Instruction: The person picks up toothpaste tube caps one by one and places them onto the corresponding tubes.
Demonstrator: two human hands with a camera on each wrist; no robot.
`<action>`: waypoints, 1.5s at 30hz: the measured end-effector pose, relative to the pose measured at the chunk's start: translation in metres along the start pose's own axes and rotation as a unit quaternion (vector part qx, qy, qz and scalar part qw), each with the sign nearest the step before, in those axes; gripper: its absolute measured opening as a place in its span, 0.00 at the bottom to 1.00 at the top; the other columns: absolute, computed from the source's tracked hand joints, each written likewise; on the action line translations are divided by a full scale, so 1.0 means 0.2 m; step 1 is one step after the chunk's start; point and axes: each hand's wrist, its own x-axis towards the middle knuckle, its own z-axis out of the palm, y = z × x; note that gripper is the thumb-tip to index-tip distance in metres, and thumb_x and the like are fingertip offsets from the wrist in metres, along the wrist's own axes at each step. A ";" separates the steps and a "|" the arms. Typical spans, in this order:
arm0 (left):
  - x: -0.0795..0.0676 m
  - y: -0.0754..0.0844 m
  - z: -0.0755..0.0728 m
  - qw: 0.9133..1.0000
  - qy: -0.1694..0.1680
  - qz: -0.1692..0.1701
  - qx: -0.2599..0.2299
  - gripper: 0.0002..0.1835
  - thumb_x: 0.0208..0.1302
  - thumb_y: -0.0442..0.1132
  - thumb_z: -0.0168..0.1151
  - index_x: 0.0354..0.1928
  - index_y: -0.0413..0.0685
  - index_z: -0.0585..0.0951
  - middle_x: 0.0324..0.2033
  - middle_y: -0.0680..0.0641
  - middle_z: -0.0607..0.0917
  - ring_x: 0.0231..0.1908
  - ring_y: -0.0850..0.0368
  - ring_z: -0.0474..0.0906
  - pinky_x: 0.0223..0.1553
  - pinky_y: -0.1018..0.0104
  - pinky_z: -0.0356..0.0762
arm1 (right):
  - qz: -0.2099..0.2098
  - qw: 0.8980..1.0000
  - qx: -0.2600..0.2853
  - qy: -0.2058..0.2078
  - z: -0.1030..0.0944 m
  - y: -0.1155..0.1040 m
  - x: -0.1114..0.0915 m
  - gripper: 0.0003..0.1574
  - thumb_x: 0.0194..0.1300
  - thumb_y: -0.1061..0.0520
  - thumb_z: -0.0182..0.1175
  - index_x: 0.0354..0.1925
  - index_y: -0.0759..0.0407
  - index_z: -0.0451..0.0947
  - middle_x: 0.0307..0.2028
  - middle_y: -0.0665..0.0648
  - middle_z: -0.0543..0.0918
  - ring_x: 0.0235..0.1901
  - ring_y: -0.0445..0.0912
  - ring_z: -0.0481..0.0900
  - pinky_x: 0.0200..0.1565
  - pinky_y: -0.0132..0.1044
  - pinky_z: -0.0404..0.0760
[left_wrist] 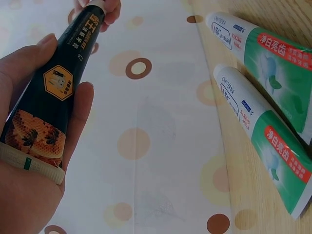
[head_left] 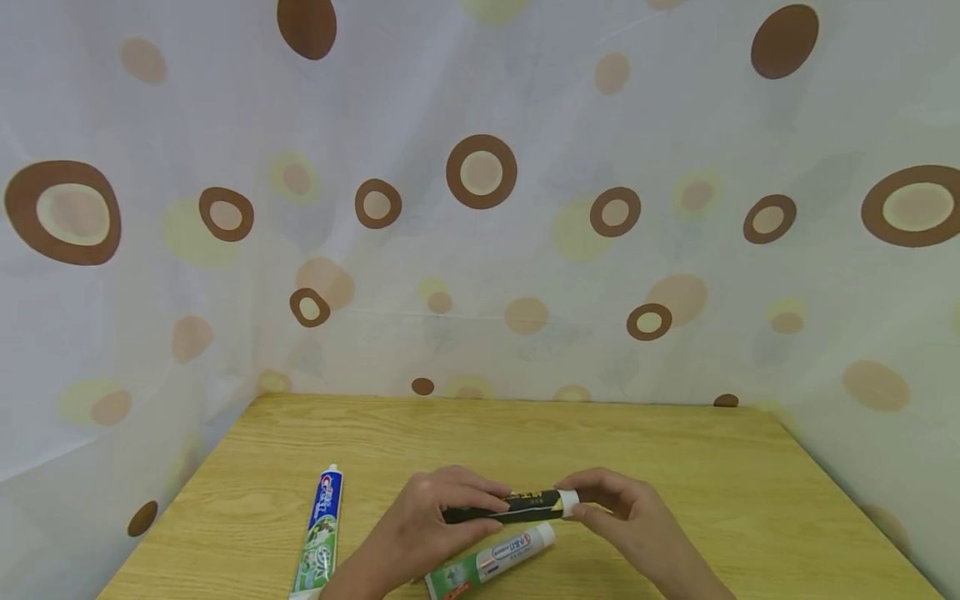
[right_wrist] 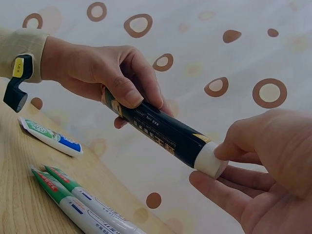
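Above the table, my left hand point(head_left: 423, 521) grips a black toothpaste tube point(head_left: 534, 505) with gold lettering, fingers on one side and thumb on the other. The tube lies nearly level in the head view, and its crimped end rests against my left palm point(left_wrist: 27, 200). At the other end, the thumb and fingers of my right hand point(head_left: 637, 525) pinch the white cap point(right_wrist: 209, 160). The cap sits on the tube, with no gap visible between them.
Two green-and-white toothpaste tubes lie side by side below my hands, one nearer point(left_wrist: 268, 136) and one beyond point(left_wrist: 273, 63). A blue-and-green toothpaste tube point(head_left: 322, 533) lies at the left. A dotted curtain point(head_left: 480, 250) surrounds the wooden table point(head_left: 525, 433).
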 end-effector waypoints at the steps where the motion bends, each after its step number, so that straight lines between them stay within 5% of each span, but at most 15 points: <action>1: 0.00 0.00 0.00 1.000 0.000 0.000 -0.001 0.09 0.62 0.39 0.70 0.44 0.54 0.89 0.47 0.54 0.88 0.48 0.63 0.84 0.46 0.72 0.83 | -0.001 1.000 0.006 -0.003 0.00 0.00 0.00 0.24 0.70 0.51 0.61 0.57 0.64 0.77 0.56 0.65 0.80 0.51 0.42 0.83 0.52 0.32 0.82; 8: 0.00 0.00 0.00 1.000 -0.001 -0.001 -0.006 0.09 0.63 0.41 0.69 0.44 0.54 0.89 0.47 0.54 0.88 0.48 0.63 0.84 0.45 0.72 0.84 | 0.008 0.999 0.033 0.003 0.00 0.01 0.01 0.24 0.72 0.52 0.59 0.58 0.66 0.76 0.56 0.66 0.79 0.50 0.43 0.84 0.53 0.37 0.84; 16: 0.00 0.00 0.01 1.000 0.004 0.021 -0.005 0.09 0.62 0.38 0.70 0.44 0.52 0.89 0.47 0.52 0.89 0.48 0.62 0.84 0.46 0.72 0.83 | -0.013 1.000 -0.005 0.024 0.00 0.01 0.00 0.20 0.73 0.51 0.58 0.55 0.63 0.78 0.56 0.64 0.81 0.48 0.40 0.84 0.51 0.36 0.84; 28: 0.00 0.00 0.00 1.000 0.007 0.014 -0.008 0.08 0.63 0.40 0.69 0.44 0.52 0.89 0.47 0.53 0.89 0.48 0.62 0.84 0.46 0.71 0.84 | -0.018 1.000 0.014 0.000 0.00 0.00 0.00 0.23 0.71 0.54 0.59 0.58 0.66 0.76 0.57 0.69 0.78 0.51 0.39 0.83 0.51 0.33 0.83; 38: 0.00 0.01 -0.01 1.000 0.008 -0.001 -0.007 0.08 0.63 0.40 0.69 0.44 0.53 0.89 0.47 0.53 0.88 0.48 0.62 0.84 0.44 0.72 0.84 | -0.023 0.999 0.028 0.004 0.00 0.01 0.01 0.22 0.73 0.53 0.57 0.57 0.67 0.76 0.53 0.57 0.82 0.49 0.43 0.84 0.52 0.36 0.84; 45: 0.00 0.01 -0.01 1.000 0.006 0.003 -0.012 0.08 0.64 0.41 0.68 0.44 0.53 0.89 0.48 0.54 0.88 0.48 0.63 0.84 0.46 0.71 0.84 | -0.016 1.000 0.004 0.010 0.00 0.00 0.00 0.23 0.70 0.52 0.61 0.57 0.63 0.77 0.56 0.64 0.80 0.52 0.38 0.82 0.51 0.31 0.82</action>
